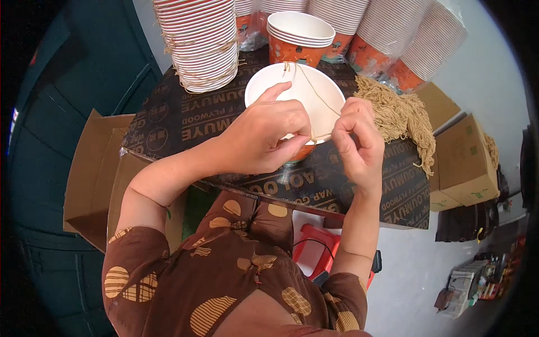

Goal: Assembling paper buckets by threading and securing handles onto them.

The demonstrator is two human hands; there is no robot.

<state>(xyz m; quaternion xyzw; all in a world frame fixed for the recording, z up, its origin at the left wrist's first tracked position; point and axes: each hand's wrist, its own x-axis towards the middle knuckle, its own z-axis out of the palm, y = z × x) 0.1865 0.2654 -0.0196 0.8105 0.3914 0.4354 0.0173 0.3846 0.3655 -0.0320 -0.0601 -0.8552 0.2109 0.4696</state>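
A white-lined paper bucket (pixel 260 85) with an orange printed outside stands upright on the dark table in front of me. A thin tan string (pixel 315 91) is looped at its far rim and runs across the mouth to the right. At the near rim, my left hand (pixel 275 132) pinches the string between thumb and index finger. My right hand (pixel 357 137) is closed on the string at the bucket's right side, its fingers curled. The knuckles hide part of the near rim and the string's ends.
Behind it stands a short stack of orange buckets (pixel 300 31). A tall white-rimmed stack with strings (pixel 205 56) rises at the left. Bagged stacks (pixel 387 28) line the back. A heap of tan strings (pixel 393 115) lies right on the plywood table (pixel 168 121). Cardboard boxes (pixel 469 160) flank it.
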